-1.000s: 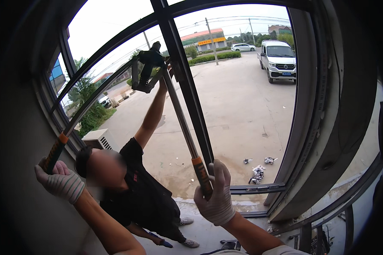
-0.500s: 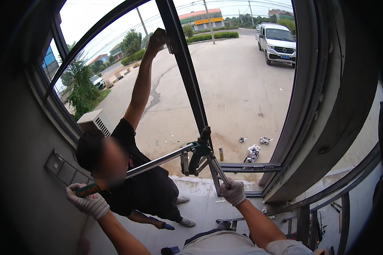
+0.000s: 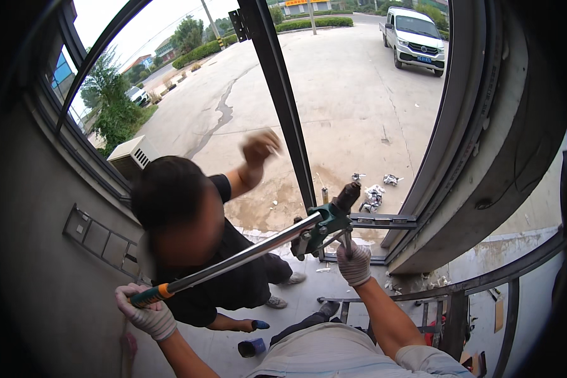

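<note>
A two-handled lever rivet gun (image 3: pixel 246 251) with a green head and silver arms lies slantwise before me, its dark nose tilted up and right. My left hand (image 3: pixel 146 312), in a striped work glove, is closed round the green-and-orange grip at the lower left. My gloved right hand (image 3: pixel 355 263) grips the other handle, close under the head; that grip is mostly hidden by my fingers. Beyond the nose stands the dark metal upright (image 3: pixel 280 88) of the window frame, apart from the tool. High on it sits a black hinge-like bracket (image 3: pixel 238 25).
A co-worker (image 3: pixel 227 277) in black stands close on the left, one blurred hand (image 3: pixel 258 151) near the upright. A ladder (image 3: pixel 104 242) leans by the left wall. Metal railings (image 3: pixel 457 324) lie at lower right; a blue container (image 3: pixel 252 348) is on the floor. A white vehicle (image 3: pixel 416 41) stands outside.
The co-worker's raised hand has come down from the bracket, which now shows. The rivet gun's head has moved right and its nose tilts further right; my two hands still hold it.
</note>
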`<state>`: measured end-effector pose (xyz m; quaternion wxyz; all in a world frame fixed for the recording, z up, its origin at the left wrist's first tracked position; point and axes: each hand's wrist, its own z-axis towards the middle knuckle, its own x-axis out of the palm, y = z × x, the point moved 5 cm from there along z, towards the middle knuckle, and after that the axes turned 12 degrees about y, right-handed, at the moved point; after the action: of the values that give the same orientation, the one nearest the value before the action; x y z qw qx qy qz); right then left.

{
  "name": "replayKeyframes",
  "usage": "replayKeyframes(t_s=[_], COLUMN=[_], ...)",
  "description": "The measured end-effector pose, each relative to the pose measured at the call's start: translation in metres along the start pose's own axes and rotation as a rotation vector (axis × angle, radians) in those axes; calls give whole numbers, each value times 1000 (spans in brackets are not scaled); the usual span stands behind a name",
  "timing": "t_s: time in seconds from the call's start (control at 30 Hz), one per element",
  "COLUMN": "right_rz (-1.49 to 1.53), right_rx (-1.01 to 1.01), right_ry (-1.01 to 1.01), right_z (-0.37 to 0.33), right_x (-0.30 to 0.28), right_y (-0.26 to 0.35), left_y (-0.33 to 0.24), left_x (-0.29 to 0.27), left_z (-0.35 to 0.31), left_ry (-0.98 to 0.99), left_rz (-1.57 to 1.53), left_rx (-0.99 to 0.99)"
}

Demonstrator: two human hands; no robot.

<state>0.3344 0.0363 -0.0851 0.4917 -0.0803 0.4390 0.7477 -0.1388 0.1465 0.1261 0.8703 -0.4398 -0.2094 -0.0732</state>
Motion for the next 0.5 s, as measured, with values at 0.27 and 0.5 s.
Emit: replayKeyframes(t_s=[0.27, 0.5], right_rz=[127, 318], right_rx=[34, -18], right_ry=[-48, 45], right_z=[9, 6], right_x=[-26, -22], right_y=[35, 66], left_y=[59, 104], left_x=[11, -37], left_z=[-78, -147], left_ry=[340, 349], left_rz=[96, -35], left_rx=[-437, -896])
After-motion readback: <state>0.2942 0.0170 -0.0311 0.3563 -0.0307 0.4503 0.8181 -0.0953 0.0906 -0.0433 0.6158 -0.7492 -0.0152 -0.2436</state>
